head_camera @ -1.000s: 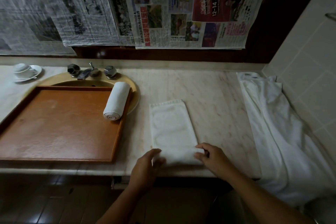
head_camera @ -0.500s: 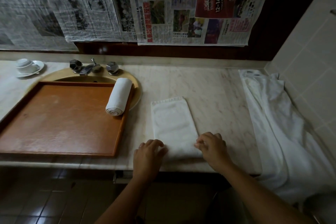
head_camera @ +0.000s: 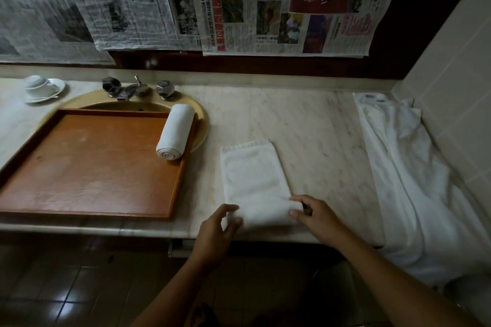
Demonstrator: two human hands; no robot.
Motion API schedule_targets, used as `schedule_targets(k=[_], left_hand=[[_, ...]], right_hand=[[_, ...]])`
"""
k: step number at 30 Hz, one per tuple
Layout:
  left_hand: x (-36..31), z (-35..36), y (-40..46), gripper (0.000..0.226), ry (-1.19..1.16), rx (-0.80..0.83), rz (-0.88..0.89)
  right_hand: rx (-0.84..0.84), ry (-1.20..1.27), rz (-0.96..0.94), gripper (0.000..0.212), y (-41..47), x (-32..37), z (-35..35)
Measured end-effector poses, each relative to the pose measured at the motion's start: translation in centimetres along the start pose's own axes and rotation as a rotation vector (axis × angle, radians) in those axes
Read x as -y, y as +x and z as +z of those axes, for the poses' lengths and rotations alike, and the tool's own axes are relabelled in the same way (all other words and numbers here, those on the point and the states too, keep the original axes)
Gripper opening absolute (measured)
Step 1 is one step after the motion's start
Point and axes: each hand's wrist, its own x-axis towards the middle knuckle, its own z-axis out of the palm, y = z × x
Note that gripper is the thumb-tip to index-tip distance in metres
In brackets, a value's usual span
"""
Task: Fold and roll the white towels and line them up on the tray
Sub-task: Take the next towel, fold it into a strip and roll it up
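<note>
A folded white towel (head_camera: 252, 175) lies lengthwise on the marble counter, its near end curled up into a small roll. My left hand (head_camera: 216, 229) grips the roll's left end, and my right hand (head_camera: 314, 216) grips its right end. A brown wooden tray (head_camera: 87, 167) rests over the sink at the left. One rolled white towel (head_camera: 176, 131) lies along the tray's right rim.
A heap of white cloth (head_camera: 414, 186) drapes over the counter's right end beside the tiled wall. A faucet with two knobs (head_camera: 136, 87) and a cup on a saucer (head_camera: 42, 87) stand at the back left. Newspapers hang on the wall behind.
The towel's near end has been rolled up a little away from me, both hands moving forward with it.
</note>
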Motion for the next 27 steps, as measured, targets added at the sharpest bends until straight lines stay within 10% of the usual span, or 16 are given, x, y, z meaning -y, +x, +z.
schedule_targets(k=[8, 14, 20, 27], left_hand=[[-0.7, -0.7, 2.2, 0.038, 0.343, -0.091, 0.024], [0.0, -0.3, 1.0, 0.03, 0.659, -0.129, 0.342], [0.9, 0.0, -1.1, 0.043, 0.426, -0.078, 0.342], [1.0, 0.0, -0.6, 0.039, -0.011, -0.016, 0.009]], right_hand=[[-0.029, -0.151, 0.163, 0.039, 2.7, 2.1, -0.7], [-0.233, -0.477, -0.216, 0.018, 0.6, 1.7, 1.0], [-0.085, -0.258, -0.168, 0.049, -2.3, -1.8, 1.4], [-0.019, 0.045, -0.042, 0.025, -1.6, 0.2, 0.9]])
